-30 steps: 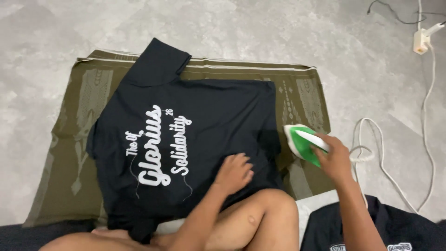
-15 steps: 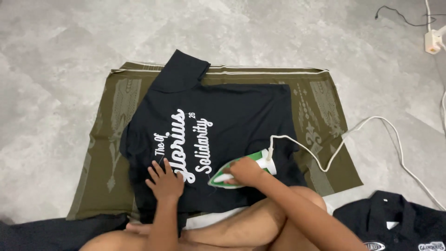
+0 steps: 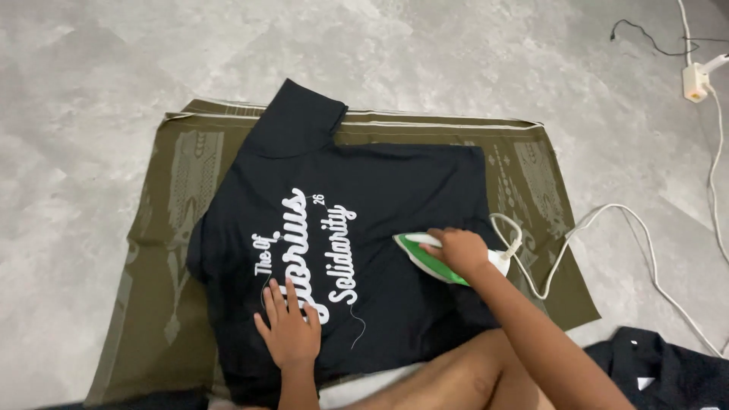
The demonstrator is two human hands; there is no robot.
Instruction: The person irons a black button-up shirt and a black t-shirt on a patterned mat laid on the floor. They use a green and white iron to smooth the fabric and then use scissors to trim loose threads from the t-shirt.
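My right hand (image 3: 462,252) is closed around the handle of the green and white iron (image 3: 433,260), which sits flat on the black shirt (image 3: 364,250) with its pointed nose aimed to my left. The iron rests on the right-hand part of the shirt, just beside the white lettering (image 3: 304,250), close to the shirt's right edge. My left hand (image 3: 288,328) lies open, fingers spread and palm down, pressing on the near part of the shirt; its fingertips touch the lower end of the lettering. It grips nothing, it only lies flat on the cloth.

The two hands are apart, with a stretch of plain black cloth between them. The shirt is spread out on an olive mat (image 3: 547,197) with pale patterns, one sleeve reaching past the mat's far edge. From the back of the iron a white cord (image 3: 607,220) loops over the mat's right side and runs across the grey floor (image 3: 114,76) toward a white power strip (image 3: 695,80) at the far right. Another dark garment (image 3: 668,376) lies on the floor at my near right, off the mat. My bare knee (image 3: 456,380) shows at the bottom, touching the shirt's near edge.
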